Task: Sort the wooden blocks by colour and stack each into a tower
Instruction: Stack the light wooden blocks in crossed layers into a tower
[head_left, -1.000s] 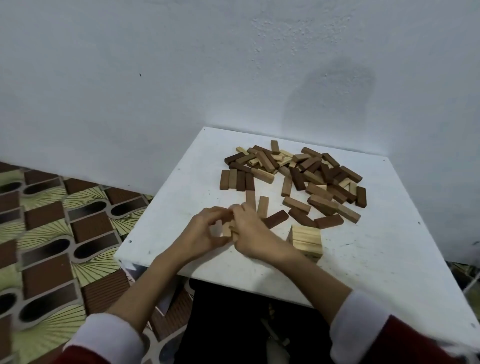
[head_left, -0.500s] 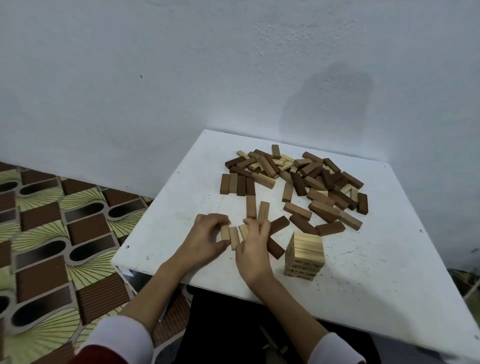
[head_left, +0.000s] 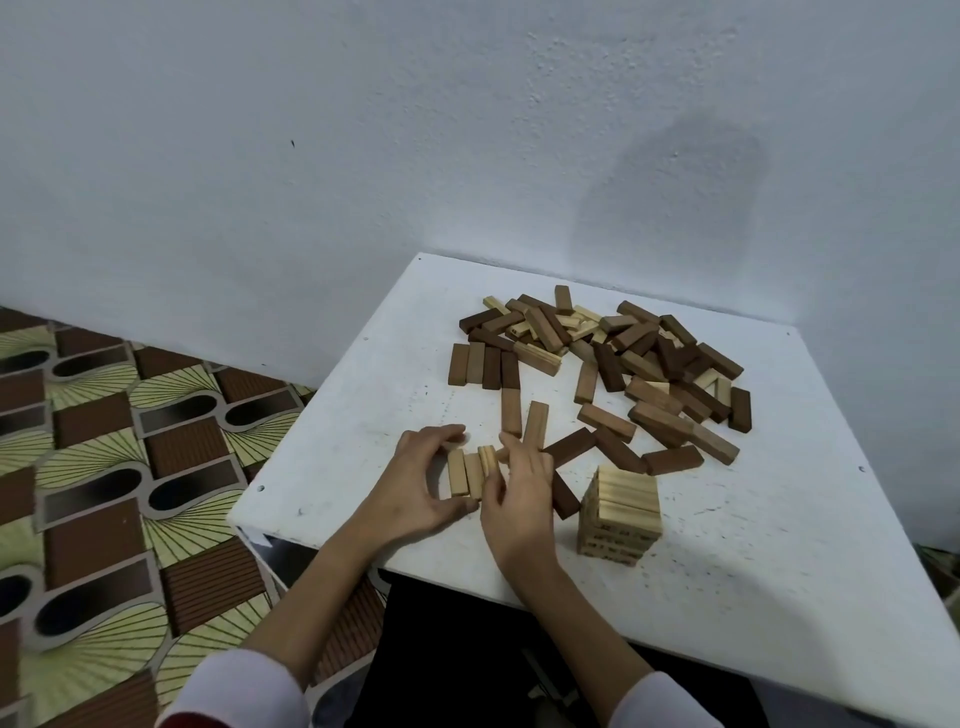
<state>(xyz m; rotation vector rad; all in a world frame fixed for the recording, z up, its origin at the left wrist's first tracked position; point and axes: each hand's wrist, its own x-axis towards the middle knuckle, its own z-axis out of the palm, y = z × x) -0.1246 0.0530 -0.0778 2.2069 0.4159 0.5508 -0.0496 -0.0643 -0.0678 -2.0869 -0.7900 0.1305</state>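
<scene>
While the sort is far from complete, the left hand (head_left: 415, 486) cups three pale blocks (head_left: 470, 472) laid side by side on the worktop (head_left: 753, 545), fingers curled at their ends; the right hand (head_left: 514, 493) pinches the rightmost. Judged: squaring a layer, next lifted together onto the pale tower (head_left: 621, 512). The mixed pile (head_left: 623, 358) lies beyond.

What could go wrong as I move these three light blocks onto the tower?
1. The three light blocks are only squeezed between the left hand and right hand; lifted as a row, the middle one may drop out.
2. The light tower stands just beside the right hand, so a bump could topple it.
3. A dark block lies against that hand and might be dragged along.
</scene>
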